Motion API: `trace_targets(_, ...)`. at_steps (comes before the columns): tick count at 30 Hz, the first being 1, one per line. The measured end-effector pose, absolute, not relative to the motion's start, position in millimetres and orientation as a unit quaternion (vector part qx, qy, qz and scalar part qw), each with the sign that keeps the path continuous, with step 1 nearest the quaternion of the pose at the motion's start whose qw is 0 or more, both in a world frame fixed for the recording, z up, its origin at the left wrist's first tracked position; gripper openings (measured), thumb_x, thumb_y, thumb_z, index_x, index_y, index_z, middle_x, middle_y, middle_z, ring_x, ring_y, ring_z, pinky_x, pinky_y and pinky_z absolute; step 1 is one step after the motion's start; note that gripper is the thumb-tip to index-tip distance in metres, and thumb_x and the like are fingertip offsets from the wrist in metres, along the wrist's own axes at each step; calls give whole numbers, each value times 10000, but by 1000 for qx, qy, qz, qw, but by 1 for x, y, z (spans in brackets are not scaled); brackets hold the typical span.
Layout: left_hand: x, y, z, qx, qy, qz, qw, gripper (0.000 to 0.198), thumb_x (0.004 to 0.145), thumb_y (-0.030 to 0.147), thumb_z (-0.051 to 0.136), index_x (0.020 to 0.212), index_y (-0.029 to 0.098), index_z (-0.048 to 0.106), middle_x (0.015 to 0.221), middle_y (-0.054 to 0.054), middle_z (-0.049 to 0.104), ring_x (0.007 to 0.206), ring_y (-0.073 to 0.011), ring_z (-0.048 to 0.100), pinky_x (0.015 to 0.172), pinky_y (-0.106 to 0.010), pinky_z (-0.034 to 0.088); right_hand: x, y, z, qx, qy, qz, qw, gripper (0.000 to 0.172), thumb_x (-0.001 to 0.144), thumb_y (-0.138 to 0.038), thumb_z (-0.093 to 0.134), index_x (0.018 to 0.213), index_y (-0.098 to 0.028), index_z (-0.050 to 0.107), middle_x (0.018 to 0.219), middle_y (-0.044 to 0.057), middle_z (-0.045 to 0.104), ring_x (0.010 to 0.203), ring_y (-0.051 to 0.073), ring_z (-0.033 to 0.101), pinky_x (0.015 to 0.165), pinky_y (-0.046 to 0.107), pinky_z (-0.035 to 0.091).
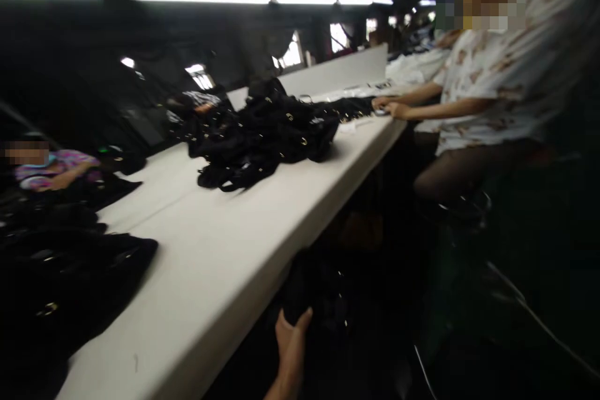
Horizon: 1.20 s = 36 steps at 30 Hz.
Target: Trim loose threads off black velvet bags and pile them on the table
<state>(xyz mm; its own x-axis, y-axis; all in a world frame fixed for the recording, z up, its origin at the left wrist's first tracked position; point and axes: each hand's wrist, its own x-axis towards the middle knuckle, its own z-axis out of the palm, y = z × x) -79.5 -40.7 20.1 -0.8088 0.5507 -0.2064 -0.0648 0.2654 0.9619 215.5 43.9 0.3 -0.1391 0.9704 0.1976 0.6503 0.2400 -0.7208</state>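
Observation:
My left hand (291, 332) reaches out low, beside the near edge of the long table. Its thumb and fingers are closed around a bunch of black cloth (302, 284) that hangs below the tabletop. Small shiny spots show on this dark cloth, but blur and shadow hide its full shape. My right hand is out of view. On the tabletop lies a heap of black cloth pieces (267, 131) with gold-coloured metal fittings. Another black cloth pile (84, 275), with a gold ring-like fitting, covers the table's left side.
The long pale table (225, 244) runs diagonally away. At its right edge a co-worker in a patterned white shirt (492, 87) has both hands on black cloth. Another person in a colourful top (60, 169) sits at left. A pale cord (539, 309) crosses the dark right side.

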Motion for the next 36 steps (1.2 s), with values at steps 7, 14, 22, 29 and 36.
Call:
trace_targets(7, -73, -32, 21, 168, 756, 582, 247, 604, 636, 284, 852, 1178, 90, 671, 1170, -140, 700, 1091, -293, 665, 1031, -475, 510, 280, -56, -65, -651, -629, 243, 348, 366, 921, -621, 504, 933, -264, 581, 1024, 120, 654, 1036, 317, 635, 945, 526, 530)
trace_targets(14, -76, -38, 16, 133, 760, 592, 233, 624, 601, 258, 871, 1159, 62, 672, 1094, -137, 721, 1045, -297, 682, 1003, -502, 528, 289, -79, -78, -558, -716, 191, 374, 289, 1010, -204, 390, 1204, -198, 604, 1257, 106, 636, 1217, 244, 567, 1139, 503, 404)
trace_targets(22, -81, -35, 6, 169, 763, 579, 234, 596, 641, 279, 854, 1169, 76, 665, 1093, -121, 716, 1060, -297, 678, 1006, -506, 533, 316, -85, -76, -540, -726, 268, 330, 359, 931, -64, 299, 1102, -204, 581, 1361, 96, 557, 1274, 225, 526, 1106, 472, 454)
trace_targets(29, -80, -35, 7, 188, 777, 561, 213, 607, 657, 280, 830, 1193, 69, 636, 1056, -106, 710, 1056, -300, 672, 964, -509, 564, 332, -82, -72, -497, -811, 184, 248, 510, 932, 1, 324, 1346, -194, 549, 1360, 87, 596, 1337, 213, 481, 1139, 449, 452)
trace_targets(36, -85, -34, -1, 202, 782, 552, 208, 626, 661, 296, 820, 1207, 68, 614, 1068, -113, 703, 1086, -309, 660, 965, -510, 563, 346, -87, -60, -424, -861, 260, 107, 944, 712, 120, 279, 1579, -207, 93, 1630, 69, 212, 1490, 218, 169, 1208, 498, 319)
